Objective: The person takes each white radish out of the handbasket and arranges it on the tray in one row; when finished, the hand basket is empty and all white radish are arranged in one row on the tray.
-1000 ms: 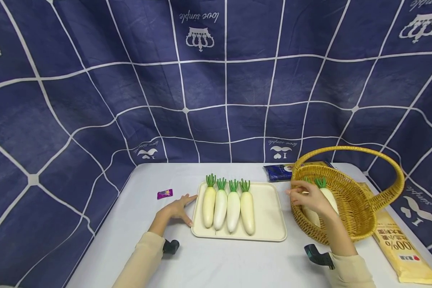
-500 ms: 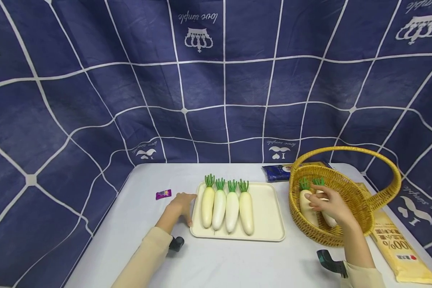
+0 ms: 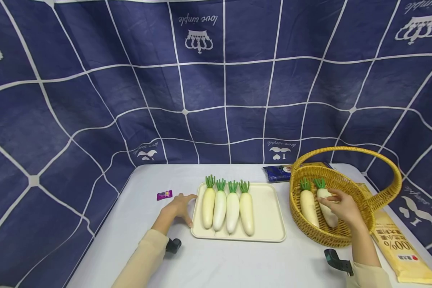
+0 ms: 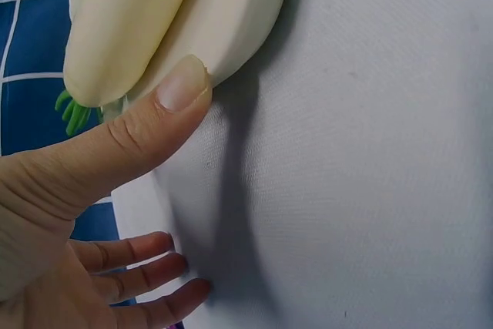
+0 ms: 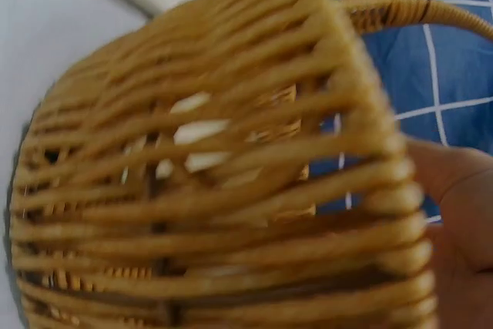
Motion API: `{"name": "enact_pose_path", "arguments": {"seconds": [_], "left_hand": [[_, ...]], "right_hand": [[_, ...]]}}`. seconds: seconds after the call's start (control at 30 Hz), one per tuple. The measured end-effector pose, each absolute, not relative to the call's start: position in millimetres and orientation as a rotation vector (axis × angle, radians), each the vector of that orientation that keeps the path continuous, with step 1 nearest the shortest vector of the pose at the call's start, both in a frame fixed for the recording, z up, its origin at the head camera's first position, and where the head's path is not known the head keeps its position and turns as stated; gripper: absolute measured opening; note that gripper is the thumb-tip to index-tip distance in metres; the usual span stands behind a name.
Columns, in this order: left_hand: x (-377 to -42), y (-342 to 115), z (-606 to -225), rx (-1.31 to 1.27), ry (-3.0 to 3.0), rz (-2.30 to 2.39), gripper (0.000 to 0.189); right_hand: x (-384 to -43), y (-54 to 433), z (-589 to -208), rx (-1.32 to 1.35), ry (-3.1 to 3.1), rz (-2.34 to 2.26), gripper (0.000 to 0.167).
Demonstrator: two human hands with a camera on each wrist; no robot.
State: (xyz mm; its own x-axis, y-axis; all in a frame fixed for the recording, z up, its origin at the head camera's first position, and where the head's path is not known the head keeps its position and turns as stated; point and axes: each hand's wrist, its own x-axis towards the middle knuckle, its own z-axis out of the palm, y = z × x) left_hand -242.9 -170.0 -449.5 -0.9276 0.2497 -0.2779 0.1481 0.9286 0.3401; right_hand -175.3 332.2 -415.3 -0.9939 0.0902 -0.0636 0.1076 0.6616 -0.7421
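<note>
While spreading left hand (image 3: 177, 209) along the left edge of tray (image 3: 268, 212), held right hand (image 3: 346, 207) above right radish (image 3: 330, 216) in basket (image 3: 325, 239); could not tell if pinching.

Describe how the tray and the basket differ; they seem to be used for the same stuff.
The tray is flat with a low rim, while the basket is deep with a tall arched handle. The tray is smooth and cream-coloured; the basket is woven and golden brown. The tray bears four radishes, the basket two radishes. Both hold pale radishes with green tops.
</note>
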Motion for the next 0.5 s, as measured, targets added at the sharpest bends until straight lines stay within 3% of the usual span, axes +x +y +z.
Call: {"name": "enact_pose_path", "arguments": {"seconds": [0.5], "left_hand": [[-242,-172,-455,0.31,2.808,0.455,0.104]], "right_hand": [[-192,362,-431,0.206,2.854,-0.926,0.082]]}}
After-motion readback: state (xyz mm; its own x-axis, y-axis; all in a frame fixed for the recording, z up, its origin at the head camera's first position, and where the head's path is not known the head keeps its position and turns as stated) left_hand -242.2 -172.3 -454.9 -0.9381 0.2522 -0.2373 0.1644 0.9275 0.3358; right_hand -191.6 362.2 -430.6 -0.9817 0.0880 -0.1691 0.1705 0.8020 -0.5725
